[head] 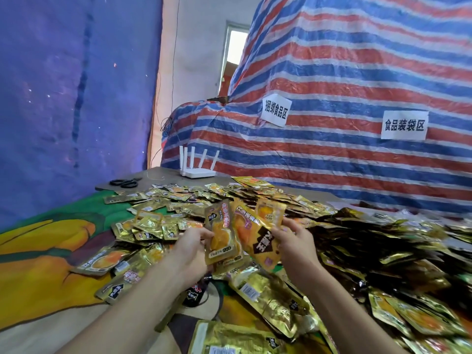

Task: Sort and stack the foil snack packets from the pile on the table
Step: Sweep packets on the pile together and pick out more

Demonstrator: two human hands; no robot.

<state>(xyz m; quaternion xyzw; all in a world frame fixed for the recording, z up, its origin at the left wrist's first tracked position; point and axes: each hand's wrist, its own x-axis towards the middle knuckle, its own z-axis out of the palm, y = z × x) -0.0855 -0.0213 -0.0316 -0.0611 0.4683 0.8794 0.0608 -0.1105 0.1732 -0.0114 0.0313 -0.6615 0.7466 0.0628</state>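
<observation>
Both hands are raised just above the pile (229, 200) of foil snack packets. The pile covers most of the counter (163, 175) and runs off to the right, where the packets lie darker and overlapping.

The left hand (190, 249) holds a slim packet (221, 235) upright by its left edge. Its fingers (204, 233) are curled and pinch that edge, with the printed face turned toward me. I judge this is so the label can be read before the packet goes to a stack.

The right hand (296, 245) grips a broad orange packet (256, 238) by its right edge, fingers pinching it. That packet is tilted and tucked partly behind the slim one. A third packet (270, 213) stands behind the broad one; I cannot tell which hand carries it. The two front packets touch low down and fan apart at the top, which I read as a comparison of kinds or the squaring-up of a small bundle.

I can make out no finished stack. Loose packets lie scattered on the printed cloth (51, 241) beside the left forearm — unsorted, in my judgement, so the task looks to be at an early stage.

Scissors (126, 183) and a white router (198, 168) sit at the far end of the counter, well apart from the hands — presumably set there to stay out of the foil. A striped tarpaulin (344, 85) bearing two paper signs (274, 112) rises behind the counter.
</observation>
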